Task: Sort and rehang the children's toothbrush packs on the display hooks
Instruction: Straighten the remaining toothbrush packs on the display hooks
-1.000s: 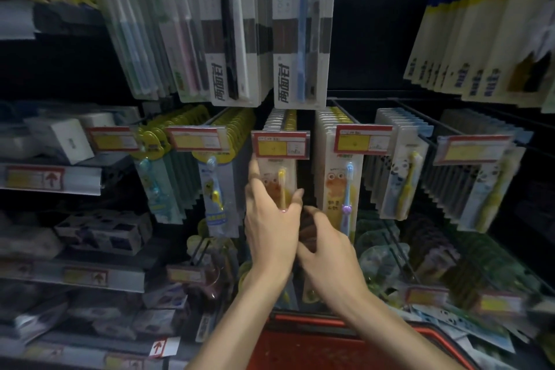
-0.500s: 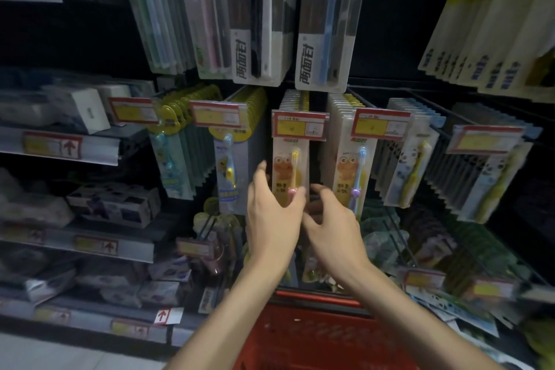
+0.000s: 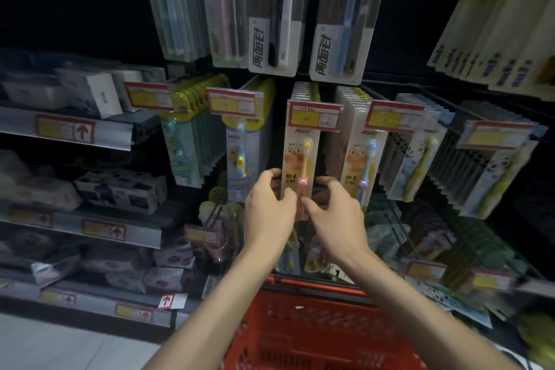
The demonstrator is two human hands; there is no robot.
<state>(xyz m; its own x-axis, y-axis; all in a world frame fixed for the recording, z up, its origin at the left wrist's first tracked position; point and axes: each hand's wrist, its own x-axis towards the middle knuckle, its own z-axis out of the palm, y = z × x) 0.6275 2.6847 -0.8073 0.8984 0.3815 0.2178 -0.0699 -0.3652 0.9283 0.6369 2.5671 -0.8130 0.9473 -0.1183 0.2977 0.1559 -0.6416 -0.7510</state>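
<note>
Left hand: the left hand point(image 3: 268, 207) has its fingers curled round the left edge of the front pack point(image 3: 300, 159), low down, with the thumb lying on the pack's face.
Right hand: the right hand point(image 3: 333, 213) does the same on the right edge, fingers hooked behind and the thumb near the pink end of the brush handle.
Front pack: it hangs straight below the price tag point(image 3: 313, 116), foremost in the row of packs point(image 3: 306, 90) on that hook. I cannot tell whether the fingers take one pack or several.
Risk, hook hole: the hole is hidden behind the price tag, so a pull downward rather than outward would probably tear the card.
Risk, extra packs: if the fingers reach past the first card, the ones behind may slide off with it and fall.
Risk, neighbour: the blue-brush pack point(image 3: 360, 165) hangs just right of the price tag, close to the right knuckles. A sideways swing could knock it askew.
Risk, below: the lower packs point(image 3: 222, 210) and the red basket point(image 3: 300, 324) lie under the price tag. A dropped pack could land among either.
Risk, sorting: both brush colours share the same cartoon card and the light is dim, so a pack could easily end up on the wrong hook.
</note>
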